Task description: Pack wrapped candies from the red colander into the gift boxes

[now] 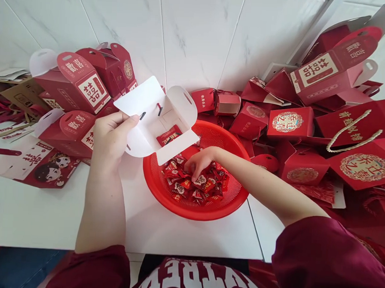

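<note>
My left hand (115, 131) pinches the edge of an open gift box (148, 129), its white inside facing me and its flaps spread. At the bottom of this box lies a red candy packet (169, 135). The box is tilted above the left rim of a red plastic basket (151, 197) with mesh sides. Inside the basket is a pile of red wrapped candies (190, 189). My right hand (202, 161) reaches into the basket, fingers curled down onto the candies. What its fingertips hold, if anything, is hidden.
Red gift boxes (82, 86) with handle flaps stand at the left, near a flat printed box (54, 167). A heap of red boxes (290, 121) and rope-handled bags (356, 161) fills the right. A tiled wall (198, 32) rises behind the white table (187, 238).
</note>
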Motion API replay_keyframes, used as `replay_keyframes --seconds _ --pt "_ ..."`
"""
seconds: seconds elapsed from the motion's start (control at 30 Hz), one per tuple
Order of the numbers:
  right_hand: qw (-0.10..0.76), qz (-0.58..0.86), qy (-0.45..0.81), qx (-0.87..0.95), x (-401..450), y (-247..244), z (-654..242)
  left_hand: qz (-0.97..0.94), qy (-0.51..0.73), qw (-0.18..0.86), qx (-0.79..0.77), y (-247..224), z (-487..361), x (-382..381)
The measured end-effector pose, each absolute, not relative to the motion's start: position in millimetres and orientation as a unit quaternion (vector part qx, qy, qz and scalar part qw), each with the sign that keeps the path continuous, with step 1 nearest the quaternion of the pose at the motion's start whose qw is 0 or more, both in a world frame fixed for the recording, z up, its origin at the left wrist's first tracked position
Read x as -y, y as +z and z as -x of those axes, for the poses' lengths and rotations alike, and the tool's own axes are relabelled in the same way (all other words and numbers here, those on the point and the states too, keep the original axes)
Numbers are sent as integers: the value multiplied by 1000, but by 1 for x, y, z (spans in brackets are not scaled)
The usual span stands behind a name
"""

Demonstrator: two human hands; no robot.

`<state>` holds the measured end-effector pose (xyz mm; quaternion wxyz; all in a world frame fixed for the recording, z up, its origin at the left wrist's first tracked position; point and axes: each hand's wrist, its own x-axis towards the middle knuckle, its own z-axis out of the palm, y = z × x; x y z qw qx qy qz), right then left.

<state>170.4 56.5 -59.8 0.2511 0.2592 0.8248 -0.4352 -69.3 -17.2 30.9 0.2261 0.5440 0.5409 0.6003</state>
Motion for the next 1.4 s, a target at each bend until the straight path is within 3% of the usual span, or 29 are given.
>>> replay_keyframes --seconds 0.23,0.6,0.8,0.93,1.13,1.3,1.4 --pt "215 -247 -375 -867 -24 -33 -168 -551 582 215 -558 30 69 19" --pt "-4 -277 -367 -888 45 14 -237 -591 518 182 -592 26 57 22" --pt "-179 -319 -339 -867 88 45 -279 -682 339 255 -596 13 24 23" --pt "-242 -334 -305 -858 97 44 -286 -746 215 291 -559 2 10 22" --pt "-301 -406 -255 -824 94 28 -274 -772 360 137 -505 17 0 42" --pt "-346 -367 -257 -824 93 22 -256 -847 287 283 -346 25 -14 66" --pt "-334 -349 -263 -835 92 22 -252 -878 297 222 -303 17 -19 69"
